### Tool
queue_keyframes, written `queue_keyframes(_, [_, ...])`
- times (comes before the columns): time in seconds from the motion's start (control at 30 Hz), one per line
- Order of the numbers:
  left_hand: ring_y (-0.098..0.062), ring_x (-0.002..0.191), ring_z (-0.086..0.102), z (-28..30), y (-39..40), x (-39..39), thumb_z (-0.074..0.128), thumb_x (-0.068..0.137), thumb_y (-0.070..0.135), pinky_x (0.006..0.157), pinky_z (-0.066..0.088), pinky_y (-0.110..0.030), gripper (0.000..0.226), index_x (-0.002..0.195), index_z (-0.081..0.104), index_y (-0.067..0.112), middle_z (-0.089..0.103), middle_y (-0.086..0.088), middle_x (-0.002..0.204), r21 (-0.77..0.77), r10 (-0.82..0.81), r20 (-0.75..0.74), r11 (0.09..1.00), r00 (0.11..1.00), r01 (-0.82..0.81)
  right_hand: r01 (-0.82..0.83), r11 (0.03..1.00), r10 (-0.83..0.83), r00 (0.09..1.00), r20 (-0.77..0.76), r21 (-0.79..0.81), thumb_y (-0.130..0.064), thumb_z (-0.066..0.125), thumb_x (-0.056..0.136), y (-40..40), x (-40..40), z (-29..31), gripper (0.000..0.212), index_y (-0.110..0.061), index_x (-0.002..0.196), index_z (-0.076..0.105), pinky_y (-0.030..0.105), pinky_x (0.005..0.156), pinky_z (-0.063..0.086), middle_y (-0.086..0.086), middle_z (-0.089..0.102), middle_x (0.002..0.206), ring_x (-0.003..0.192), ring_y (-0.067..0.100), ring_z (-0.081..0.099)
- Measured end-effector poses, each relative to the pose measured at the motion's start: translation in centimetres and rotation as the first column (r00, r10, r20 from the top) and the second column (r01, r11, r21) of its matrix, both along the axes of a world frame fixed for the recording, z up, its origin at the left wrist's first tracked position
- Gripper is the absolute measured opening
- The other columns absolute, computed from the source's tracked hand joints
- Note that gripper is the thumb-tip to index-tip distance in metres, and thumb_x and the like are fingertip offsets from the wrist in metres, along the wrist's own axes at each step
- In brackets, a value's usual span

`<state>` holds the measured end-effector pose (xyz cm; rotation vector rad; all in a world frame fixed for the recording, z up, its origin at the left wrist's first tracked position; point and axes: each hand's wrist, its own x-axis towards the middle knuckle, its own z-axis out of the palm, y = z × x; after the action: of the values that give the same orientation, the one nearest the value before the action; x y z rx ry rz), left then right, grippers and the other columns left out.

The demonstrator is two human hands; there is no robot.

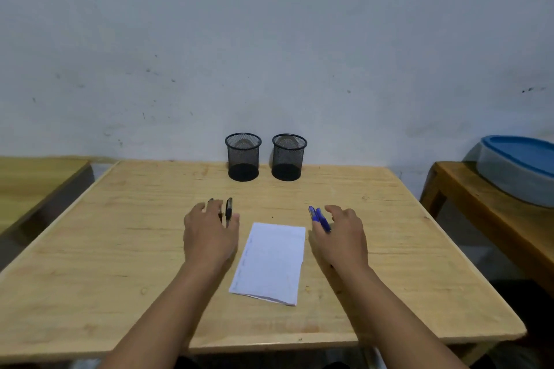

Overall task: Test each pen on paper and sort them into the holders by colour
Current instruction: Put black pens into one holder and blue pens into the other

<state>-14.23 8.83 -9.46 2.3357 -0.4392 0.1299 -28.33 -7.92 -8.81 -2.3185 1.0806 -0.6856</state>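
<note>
Left hand (209, 234): fingers spread, resting over the black pens (228, 211)
Right hand (340, 234): fingers loosely spread, beside the blue pens (320, 219)
White paper sheet (269, 263): between both hands on the pale wooden table (120, 249)
Two black mesh holders (243, 157): side by side at the far edge

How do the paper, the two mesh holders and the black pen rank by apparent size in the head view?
1. paper
2. left holder and right holder, alike, though farther from the camera
3. black pen, partly hidden by the left hand
</note>
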Motion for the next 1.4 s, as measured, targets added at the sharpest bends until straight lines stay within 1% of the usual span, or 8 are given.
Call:
queue_keyframes(0.17, [-0.033, 0.132, 0.023, -0.8, -0.2, 1.7, 0.048, 0.087, 0.047, 0.106, 0.027, -0.040, 0.059, 0.136, 0.032, 0.019, 0.036, -0.015, 0.142, 0.133, -0.015, -0.118, 0.991, 0.993, 0.031, -0.009, 1.000, 0.011, 0.997, -0.079, 0.025, -0.034, 0.057, 0.088, -0.7, 1.1, -0.7, 0.054, -0.022, 0.138, 0.041, 0.026, 0.077, 0.036, 0.008, 0.051, 0.119, 0.113, 0.023, 0.045])
queue_keyframes(0.37, [-0.029, 0.125, 0.034, -0.8, -1.7, 1.9, 0.056, 0.087, 0.028, 0.100, 0.036, -0.037, 0.049, 0.133, 0.041, 0.019, 0.046, -0.010, 0.135, 0.069, -0.112, -0.077, 0.991, 0.991, 0.118, 0.037, 0.999, -0.036, 0.995, -0.089, 0.013, -0.024, 0.056, 0.091, -0.9, 2.3, -1.3, 0.048, -0.014, 0.137, 0.045, 0.028, 0.081, 0.043, 0.010, 0.056, 0.114, 0.107, 0.023, 0.050])
queue_keyframes(0.47, [-0.028, 0.116, 0.046, -1.2, -2.1, 2.3, 0.057, 0.086, 0.021, 0.097, 0.040, -0.035, 0.044, 0.130, 0.048, 0.016, 0.057, -0.011, 0.124, 0.025, -0.152, -0.019, 0.988, 0.988, 0.152, 0.039, 0.999, -0.039, 0.993, -0.111, -0.001, -0.022, 0.054, 0.091, -1.1, 2.7, -1.4, 0.040, -0.010, 0.130, 0.052, 0.028, 0.079, 0.042, 0.011, 0.058, 0.109, 0.103, 0.023, 0.052])
queue_keyframes(0.57, [-0.024, 0.099, 0.056, -1.1, -2.2, 2.5, 0.057, 0.085, 0.016, 0.082, 0.043, -0.027, 0.043, 0.128, 0.051, 0.017, 0.065, -0.011, 0.106, 0.000, -0.207, 0.026, 0.978, 0.978, 0.207, 0.037, 0.999, -0.038, 0.988, -0.147, -0.012, -0.021, 0.054, 0.090, -1.3, 3.2, -1.5, 0.029, -0.008, 0.114, 0.062, 0.031, 0.070, 0.046, 0.011, 0.060, 0.098, 0.090, 0.024, 0.056])
queue_keyframes(0.73, [-0.024, 0.096, 0.056, -0.6, -2.6, 2.8, 0.053, 0.088, 0.016, 0.076, 0.045, -0.028, 0.046, 0.133, 0.045, 0.022, 0.064, -0.010, 0.103, 0.084, -0.237, 0.025, 0.968, 0.971, 0.235, 0.024, 1.000, -0.027, 0.983, -0.179, -0.020, -0.020, 0.055, 0.090, -1.7, 3.7, -1.5, 0.027, -0.009, 0.112, 0.065, 0.028, 0.064, 0.044, 0.011, 0.061, 0.101, 0.086, 0.023, 0.058])
queue_keyframes(0.97, [-0.019, 0.073, 0.052, -0.4, -2.2, 3.1, 0.045, 0.092, 0.012, 0.064, 0.045, -0.029, 0.048, 0.136, 0.038, 0.029, 0.059, -0.006, 0.080, 0.150, -0.293, 0.047, 0.947, 0.955, 0.283, 0.002, 1.000, -0.003, 0.991, -0.132, -0.014, -0.016, 0.055, 0.090, -1.6, 3.6, -1.7, 0.024, -0.010, 0.111, 0.065, 0.030, 0.065, 0.046, 0.010, 0.063, 0.095, 0.084, 0.023, 0.057])
queue_keyframes(1.23, [-0.014, 0.091, 0.054, 0.6, -1.8, 2.1, 0.047, 0.093, 0.014, 0.078, 0.035, -0.012, 0.049, 0.139, 0.035, 0.025, 0.063, -0.003, 0.116, -0.195, -0.354, -0.006, 0.918, 0.935, 0.347, 0.020, 1.000, -0.019, 0.988, -0.156, 0.005, -0.016, 0.053, 0.092, -1.3, 3.3, -0.8, 0.028, -0.016, 0.117, 0.063, 0.031, 0.069, 0.051, 0.006, 0.069, 0.097, 0.084, 0.020, 0.059])
queue_keyframes(1.4, [0.008, 0.079, 0.049, 2.4, -2.2, 1.4, 0.046, 0.094, 0.016, 0.065, 0.033, 0.005, 0.049, 0.139, 0.034, 0.030, 0.055, 0.019, 0.107, -0.394, -0.357, -0.009, 0.860, 0.934, 0.325, -0.042, 0.991, 0.045, 0.999, -0.017, 0.129, -0.009, 0.054, 0.089, -1.1, 3.0, 0.4, 0.029, -0.017, 0.112, 0.068, 0.027, 0.064, 0.043, 0.007, 0.071, 0.092, 0.073, 0.016, 0.052])
